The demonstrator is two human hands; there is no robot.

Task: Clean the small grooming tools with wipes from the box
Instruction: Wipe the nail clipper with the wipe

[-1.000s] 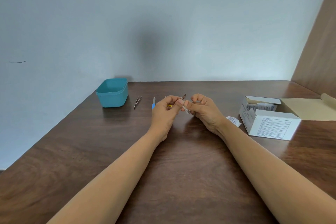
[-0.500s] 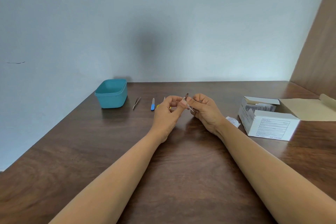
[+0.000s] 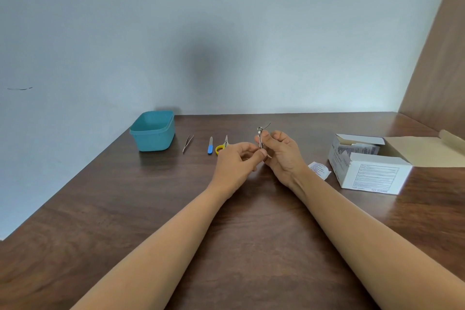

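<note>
The clipper (image 3: 261,133) stands upright above the middle of the surface (image 3: 151,209). The right hand (image 3: 283,156) curls its fingers round the clipper and a pale wipe (image 3: 259,143). The left hand (image 3: 235,166) pinches the clipper's lower end. Just left lie scissors (image 3: 221,147), a file (image 3: 210,146) and tweezers (image 3: 187,143), then a teal tub (image 3: 152,131) farther left. To the right sit a torn wrapper (image 3: 319,170) and the open box (image 3: 372,171).

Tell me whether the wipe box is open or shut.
Open: the wipe box has its lid flap folded back, packets showing inside.
</note>
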